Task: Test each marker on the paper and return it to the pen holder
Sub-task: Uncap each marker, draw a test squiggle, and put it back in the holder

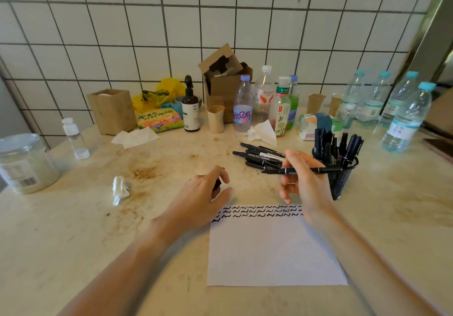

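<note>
A white sheet of paper (272, 249) lies on the counter with rows of black squiggles along its top edge. My right hand (304, 183) pinches a black marker (318, 170) held level above the paper's top right corner. My left hand (206, 195) rests at the paper's top left corner, its fingers curled round a small black object, apparently a cap (217, 184). A pile of black markers (262, 157) lies on the counter behind my hands. The black mesh pen holder (343, 178) stands right of my right hand with several markers upright in it.
Plastic bottles (404, 119), paper cups (215, 118), a cardboard box (225, 83), a pump bottle (190, 110) and a wooden box (112, 111) line the tiled wall. A large jar (23, 163) stands far left. Crumpled tissues (120, 189) lie on the stained counter.
</note>
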